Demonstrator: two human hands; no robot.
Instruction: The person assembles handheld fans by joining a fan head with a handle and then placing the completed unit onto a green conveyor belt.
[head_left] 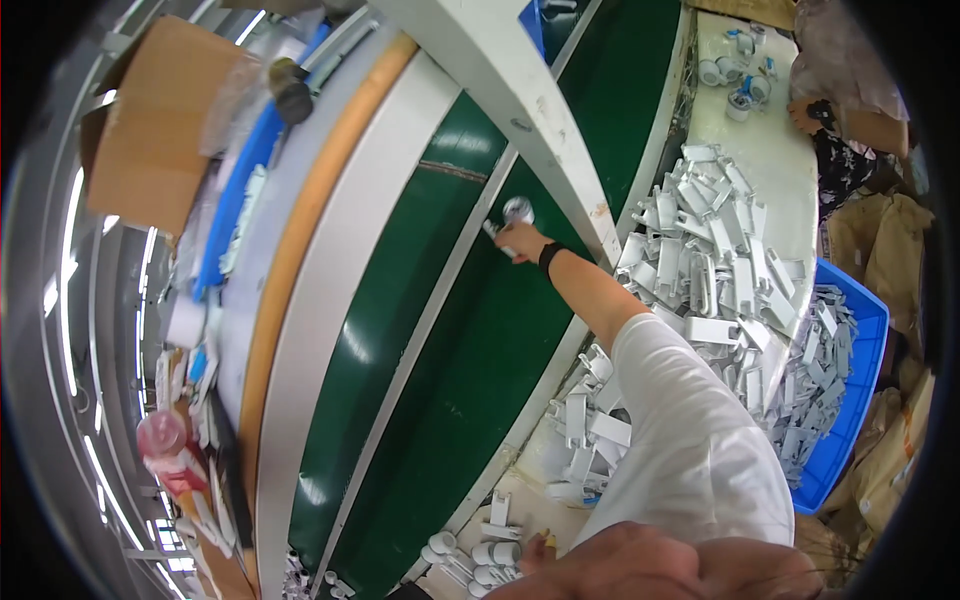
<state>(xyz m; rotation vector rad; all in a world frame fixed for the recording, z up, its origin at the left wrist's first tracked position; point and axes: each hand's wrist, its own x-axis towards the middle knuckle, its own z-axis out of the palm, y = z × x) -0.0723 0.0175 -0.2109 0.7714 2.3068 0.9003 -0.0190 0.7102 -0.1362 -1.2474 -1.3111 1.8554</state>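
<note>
My right hand (522,240) reaches out over the green conveyor belt (450,370), a black band on its wrist. Its fingers are closed on a small white part with a round, shiny end (518,210). At the bottom, my left hand (538,554) is only partly visible, beside several white round-ended parts (490,560) on the work surface. A small yellow spot shows at its fingers, too small to make out. Beneath and beside my right arm lies a large heap of white plastic brackets (715,230).
A white metal frame post (510,90) slants across the belt just above my right hand. At right stands a blue bin (870,370) of grey-white pieces. Another person's arm (860,125) shows at upper right, near white round fittings (740,105). Far left: a cardboard box (160,120).
</note>
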